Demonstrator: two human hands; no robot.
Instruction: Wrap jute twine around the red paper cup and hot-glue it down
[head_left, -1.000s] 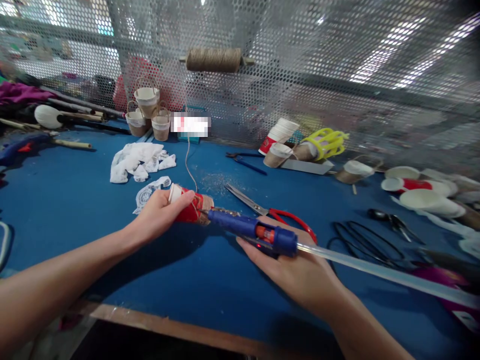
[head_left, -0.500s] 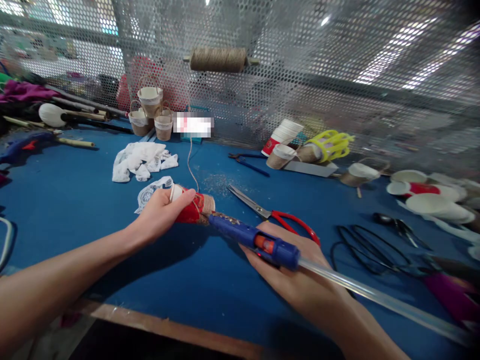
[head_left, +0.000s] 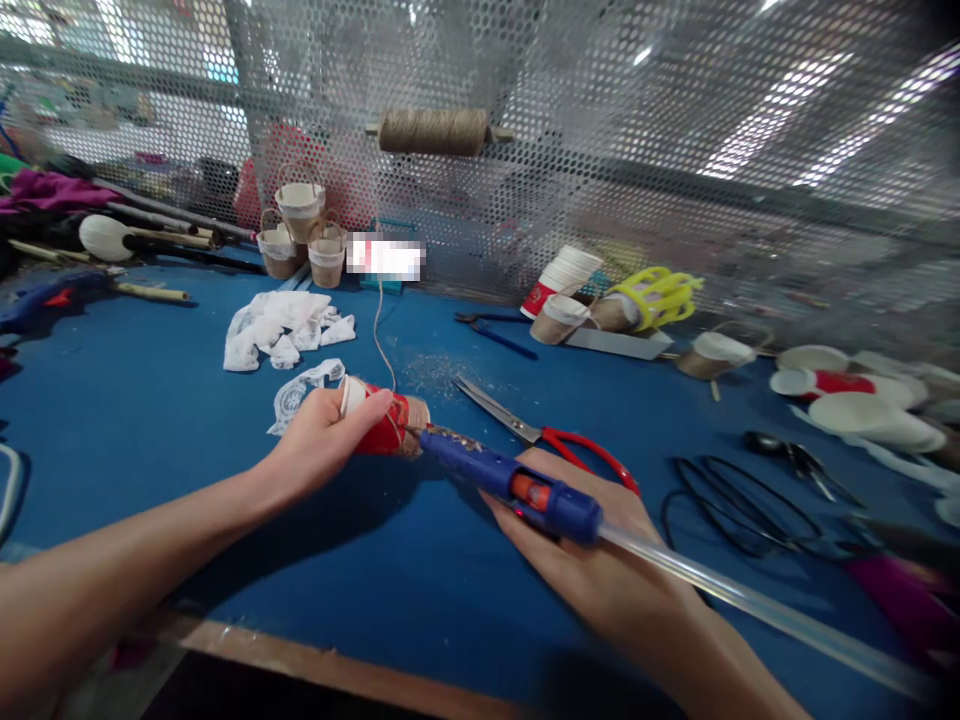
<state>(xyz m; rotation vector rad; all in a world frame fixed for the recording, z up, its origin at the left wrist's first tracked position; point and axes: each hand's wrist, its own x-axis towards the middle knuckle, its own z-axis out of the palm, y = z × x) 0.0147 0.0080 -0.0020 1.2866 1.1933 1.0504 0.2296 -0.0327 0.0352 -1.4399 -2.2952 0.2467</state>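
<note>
My left hand (head_left: 319, 445) is wrapped round a red paper cup (head_left: 381, 420) lying on its side, its base partly wound with brown twine. A thin twine strand (head_left: 382, 340) runs up from the cup toward the twine spool (head_left: 433, 131) on the mesh wall. My right hand (head_left: 600, 550) grips a blue hot glue gun (head_left: 510, 480) with a clear glue stick (head_left: 750, 605) sticking out behind. The gun's nozzle touches the cup's twine-wrapped base.
Red-handled scissors (head_left: 555, 440) lie just behind the gun. White lace scraps (head_left: 281, 325), small twine baskets (head_left: 300, 225), stacked paper cups (head_left: 562, 275), a yellow plastic piece (head_left: 656, 290), black scissors (head_left: 795, 455), black cord (head_left: 735, 500) and another glue gun (head_left: 45, 295) are spread over the blue table (head_left: 135, 420).
The glue gun's rear has dropped slightly and its nozzle stays pressed at the cup's base. My left hand has barely shifted on the cup.
</note>
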